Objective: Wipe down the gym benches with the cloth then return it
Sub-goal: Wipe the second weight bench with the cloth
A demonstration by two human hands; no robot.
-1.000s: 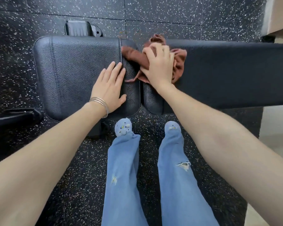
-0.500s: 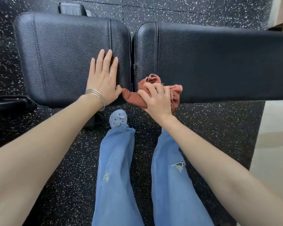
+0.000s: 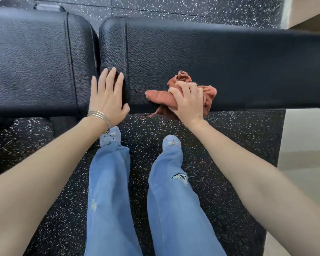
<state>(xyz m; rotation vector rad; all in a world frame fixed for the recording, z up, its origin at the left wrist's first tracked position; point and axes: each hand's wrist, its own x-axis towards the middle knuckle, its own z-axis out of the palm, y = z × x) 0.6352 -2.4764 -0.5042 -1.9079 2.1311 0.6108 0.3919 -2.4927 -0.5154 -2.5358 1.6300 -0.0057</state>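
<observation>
A black padded gym bench crosses the view in two parts: a seat pad [image 3: 35, 61] on the left and a long back pad [image 3: 220, 61] on the right, with a narrow gap between them. My right hand [image 3: 187, 103] grips a bunched rust-brown cloth [image 3: 208, 95] pressed on the near edge of the long pad. My left hand [image 3: 107, 98], with bangles on the wrist, lies flat with fingers spread over the near left corner of the long pad, beside the gap.
Black speckled rubber flooring [image 3: 229, 137] lies under the bench. My legs in blue jeans and light blue shoes [image 3: 110, 138] stand just in front of it. A pale tiled floor [image 3: 307, 145] begins at the right. A black bench part [image 3: 48, 7] shows behind the seat pad.
My right hand dragged the cloth from the far edge of the bench to the near edge, then rightward along the long pad. My left hand shifted from the seat pad onto the long pad's corner.
</observation>
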